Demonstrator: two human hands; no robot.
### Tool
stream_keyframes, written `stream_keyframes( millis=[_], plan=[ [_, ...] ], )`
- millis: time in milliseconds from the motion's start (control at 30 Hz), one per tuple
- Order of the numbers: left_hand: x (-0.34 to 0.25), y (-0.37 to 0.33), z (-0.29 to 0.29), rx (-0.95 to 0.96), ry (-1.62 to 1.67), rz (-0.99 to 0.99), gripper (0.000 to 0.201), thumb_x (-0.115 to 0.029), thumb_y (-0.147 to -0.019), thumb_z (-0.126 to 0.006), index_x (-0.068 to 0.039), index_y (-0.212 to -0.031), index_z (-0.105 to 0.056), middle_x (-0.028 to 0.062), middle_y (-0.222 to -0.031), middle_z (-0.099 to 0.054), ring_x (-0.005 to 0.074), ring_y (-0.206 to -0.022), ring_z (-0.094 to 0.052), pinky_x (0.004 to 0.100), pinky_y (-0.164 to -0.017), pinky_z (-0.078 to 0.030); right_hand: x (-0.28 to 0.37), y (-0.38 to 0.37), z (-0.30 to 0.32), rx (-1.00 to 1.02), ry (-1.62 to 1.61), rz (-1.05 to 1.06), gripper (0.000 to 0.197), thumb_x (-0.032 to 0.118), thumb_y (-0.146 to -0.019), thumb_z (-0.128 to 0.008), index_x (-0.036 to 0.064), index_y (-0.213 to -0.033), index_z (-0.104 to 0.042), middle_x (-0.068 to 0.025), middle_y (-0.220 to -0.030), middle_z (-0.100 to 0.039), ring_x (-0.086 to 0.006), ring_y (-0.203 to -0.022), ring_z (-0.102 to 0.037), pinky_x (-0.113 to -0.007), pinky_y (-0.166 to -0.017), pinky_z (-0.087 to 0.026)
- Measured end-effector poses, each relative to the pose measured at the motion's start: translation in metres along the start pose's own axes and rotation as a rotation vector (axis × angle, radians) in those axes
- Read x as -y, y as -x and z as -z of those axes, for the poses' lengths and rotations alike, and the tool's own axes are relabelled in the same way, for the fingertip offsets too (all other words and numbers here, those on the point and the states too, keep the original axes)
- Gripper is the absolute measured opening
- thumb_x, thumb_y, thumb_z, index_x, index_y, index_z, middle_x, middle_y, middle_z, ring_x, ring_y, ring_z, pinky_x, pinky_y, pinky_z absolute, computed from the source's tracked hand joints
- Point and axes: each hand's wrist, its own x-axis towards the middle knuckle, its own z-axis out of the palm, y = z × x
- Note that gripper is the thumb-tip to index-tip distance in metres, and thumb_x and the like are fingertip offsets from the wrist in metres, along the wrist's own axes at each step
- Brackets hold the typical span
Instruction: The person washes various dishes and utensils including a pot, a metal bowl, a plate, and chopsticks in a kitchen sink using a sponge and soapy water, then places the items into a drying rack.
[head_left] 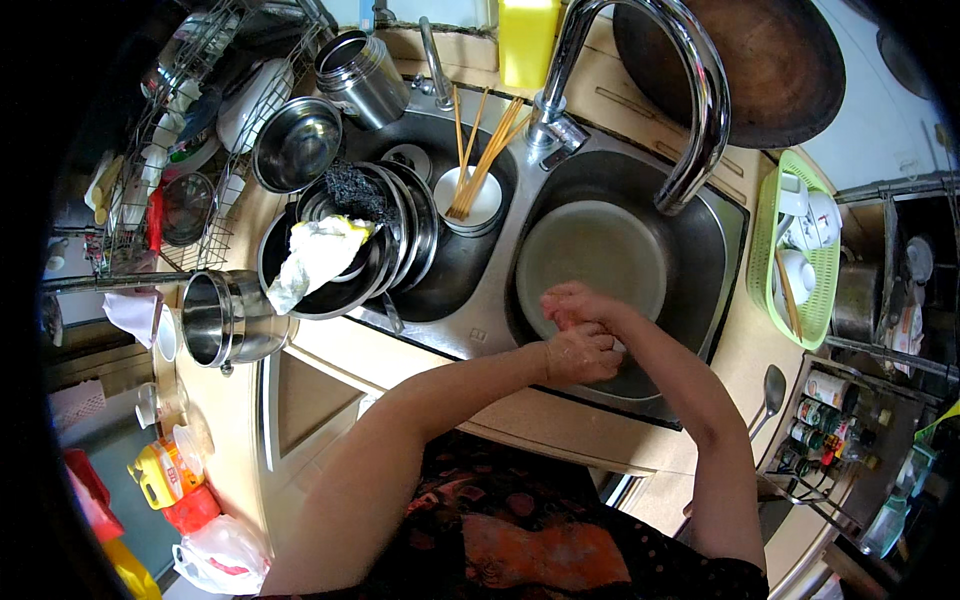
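My left hand (583,355) and my right hand (578,303) are together over the near side of a wide round pan (600,250) in the right sink basin. The left hand's fingers are curled in, close against the right hand and wrist. The right hand's fingers bend downward, partly hidden by the hand itself. Whatever either hand may hold does not show. The pan is pale grey inside. Above it arches a chrome faucet (700,120); no running stream can be made out.
Stacked metal bowls and pans (405,230) fill the left basin's side, topped by a dark scouring pad (358,190) and a crumpled white bag (318,262). Chopsticks (487,155) stand in white bowls (478,203). A green basket (825,270) and large wok (750,70) are right.
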Motion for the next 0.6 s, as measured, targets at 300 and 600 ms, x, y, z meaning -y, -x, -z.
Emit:
stream_keyframes(
  millis=[300, 600],
  plan=[
    [0.016, 0.017, -0.052, 0.793, -0.332, -0.193, 0.020, -0.021, -0.072, -0.055, -0.007, -0.079, -0.068, 0.0085, -0.090, -0.064, 0.0211, -0.091, -0.058, 0.0402, -0.077, -0.045, -0.008, -0.033, -0.012, -0.473, 0.216, 0.017, 0.036, 0.032, -0.091, -0.042, 0.0023, -0.074, -0.052, -0.0044, -0.056, -0.045, -0.0141, -0.044, -0.039, -0.028, -0.043, -0.033],
    [0.016, 0.027, -0.033, 0.539, -0.251, -0.169, 0.027, -0.015, -0.076, -0.051, -0.007, -0.101, -0.055, 0.0122, -0.108, -0.053, 0.0233, -0.105, -0.048, 0.0398, -0.092, -0.034, -0.031, -0.023, -0.008, -0.637, -0.827, 0.191, 0.029, 0.031, -0.092, -0.041, 0.0049, -0.089, -0.054, -0.0056, -0.062, -0.049, -0.0187, -0.063, -0.051, -0.032, -0.064, -0.043]
  ],
)
